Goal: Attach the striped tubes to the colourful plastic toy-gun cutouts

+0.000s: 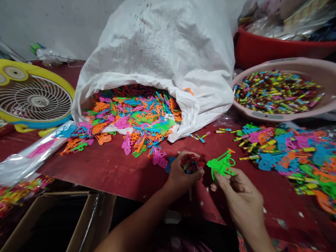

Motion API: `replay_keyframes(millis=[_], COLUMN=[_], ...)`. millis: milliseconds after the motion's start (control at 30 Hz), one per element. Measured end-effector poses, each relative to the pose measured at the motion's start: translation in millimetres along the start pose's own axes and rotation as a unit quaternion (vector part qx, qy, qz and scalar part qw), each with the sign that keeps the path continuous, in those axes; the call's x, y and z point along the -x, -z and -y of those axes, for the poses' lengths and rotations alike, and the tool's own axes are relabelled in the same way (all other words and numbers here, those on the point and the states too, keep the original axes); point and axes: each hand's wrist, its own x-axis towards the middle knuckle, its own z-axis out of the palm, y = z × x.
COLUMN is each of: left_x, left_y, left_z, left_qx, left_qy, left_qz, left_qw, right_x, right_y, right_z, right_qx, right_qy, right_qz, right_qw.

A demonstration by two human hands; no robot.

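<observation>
My left hand [183, 173] is curled around a bunch of short multicoloured plastic tubes [191, 163]. Just to its right, my right hand [240, 192] pinches a bright green moulded plastic toy piece [222, 165] with a mesh end. The hands are close together but not touching. Beyond them, a white woven sack [157, 45] lies on its side, spilling many similar pieces [131, 112] in orange, pink, blue and green. A blue piece [169, 164] lies partly hidden behind my left hand. Another mixed pile [288, 152] spreads across the table to the right.
A pink basin [262, 116] full of striped tubes stands at the right, with a red tub [252, 52] behind it. The red tabletop [110, 175] carries everything. A yellow fan [34, 98] stands at the left, and an open cardboard box [60, 224] sits below the table's near edge.
</observation>
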Motion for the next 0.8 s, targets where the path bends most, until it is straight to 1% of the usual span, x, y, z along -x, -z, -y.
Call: replay_keyframes(millis=[100,167,300,367,467,567,633,700,800], left_x=[1,1,1,1,1,0,0,0,1], left_y=[0.2,0.9,2.9,3.9,5.0,5.4,5.3,4.9,4.4], left_z=[0,0,2,3,6,7,9,9,9], left_qx=[-0.017,-0.024,-0.043,-0.054,-0.064,-0.070,-0.071,-0.068,-0.064], left_qy=[-0.015,-0.025,-0.044,-0.052,-0.053,-0.045,-0.045,-0.047,-0.047], left_qz=[0.000,-0.007,-0.019,-0.023,-0.032,-0.038,-0.035,-0.029,-0.021], left_qw=[1.000,0.999,0.998,0.997,0.996,0.996,0.996,0.996,0.997], right_x=[2,3,5,8,11,12,10,8,6], right_y=[-6,-9,-9,-8,-8,-10,-12,-12,-12], right_z=[4,6,6,4,1,-1,-1,0,2], right_qx=[0.035,0.076,0.163,0.198,0.222,0.180,0.154,0.158,0.179], right_qy=[0.030,0.053,0.115,0.134,0.136,0.107,0.090,0.093,0.114], right_qz=[0.006,-0.005,-0.032,-0.036,-0.034,-0.025,-0.033,-0.043,-0.038], right_qw=[0.999,0.996,0.979,0.970,0.965,0.977,0.983,0.982,0.976])
